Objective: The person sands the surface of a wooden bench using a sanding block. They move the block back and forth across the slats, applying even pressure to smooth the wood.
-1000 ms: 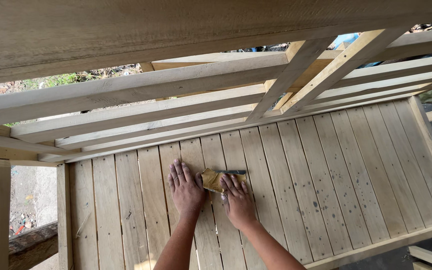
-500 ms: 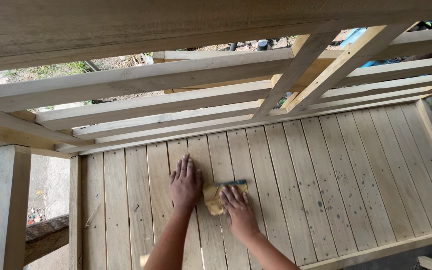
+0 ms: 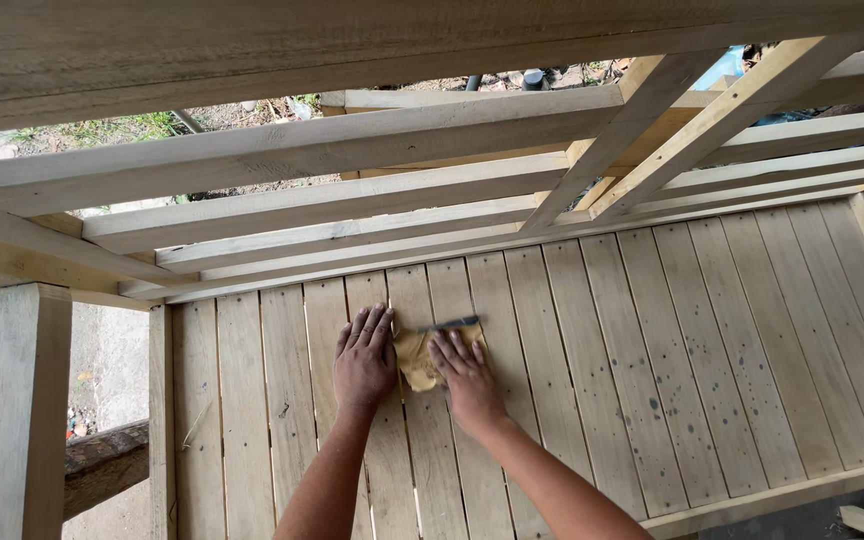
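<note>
I look down on a slatted floor of pale wooden planks [image 3: 652, 350] inside a timber frame. My left hand [image 3: 363, 361] lies flat on the planks, fingers spread, holding nothing. My right hand [image 3: 467, 372] presses a tan sheet of sandpaper [image 3: 415, 357] against the planks just right of the left hand. The sheet has a dark grey top edge and is partly covered by my right fingers.
Several horizontal rails [image 3: 352, 150] and two slanted braces [image 3: 652, 130] run above the far side of the floor. A thick beam [image 3: 352, 50] crosses the top. A square post [image 3: 17, 410] stands at the left. Bare ground and grass [image 3: 102, 130] show beyond.
Both hands and the sandpaper have slid a little toward me and to the left along the planks. The view has shifted slightly.
</note>
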A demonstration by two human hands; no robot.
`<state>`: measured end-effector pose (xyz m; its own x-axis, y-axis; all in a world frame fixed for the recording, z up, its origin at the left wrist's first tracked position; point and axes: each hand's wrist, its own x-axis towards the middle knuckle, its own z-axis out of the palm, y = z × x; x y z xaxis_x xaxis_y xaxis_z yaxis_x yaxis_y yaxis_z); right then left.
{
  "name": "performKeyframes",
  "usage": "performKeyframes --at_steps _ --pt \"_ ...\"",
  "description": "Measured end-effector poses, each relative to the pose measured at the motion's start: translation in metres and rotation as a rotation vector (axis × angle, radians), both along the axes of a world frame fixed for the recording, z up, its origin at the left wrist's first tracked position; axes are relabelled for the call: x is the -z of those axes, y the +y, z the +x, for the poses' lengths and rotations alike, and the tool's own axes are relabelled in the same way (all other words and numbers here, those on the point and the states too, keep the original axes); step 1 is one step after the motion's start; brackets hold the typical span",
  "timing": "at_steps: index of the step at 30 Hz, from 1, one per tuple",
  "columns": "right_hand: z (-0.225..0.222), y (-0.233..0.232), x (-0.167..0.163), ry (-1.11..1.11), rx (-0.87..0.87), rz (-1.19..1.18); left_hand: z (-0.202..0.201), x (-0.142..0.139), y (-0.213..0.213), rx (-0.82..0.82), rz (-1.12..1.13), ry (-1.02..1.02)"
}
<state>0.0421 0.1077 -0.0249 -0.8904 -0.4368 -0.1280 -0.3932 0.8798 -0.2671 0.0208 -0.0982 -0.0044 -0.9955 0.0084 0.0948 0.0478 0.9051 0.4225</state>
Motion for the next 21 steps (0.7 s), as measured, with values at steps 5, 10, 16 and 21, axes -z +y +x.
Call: performKeyframes --at_steps 5,10,16,21 --pt "-0.001 0.007 0.000 -0.095 -0.005 -0.117 0.001 0.000 -0.002 0.008 -0.024 0.021" --pt "-0.085 -0.013 0.014 -0.013 0.070 -0.155 0.001 0.008 -0.004 0.007 -0.005 0.017" --pt "0.011 -0.002 -0.001 -0.017 0.009 -0.091 0.001 0.007 -0.004 0.028 -0.048 -0.015" --pt "-0.042 -0.004 0.008 -0.077 0.013 -0.092 0.002 0.004 -0.004 0.021 -0.052 -0.048"
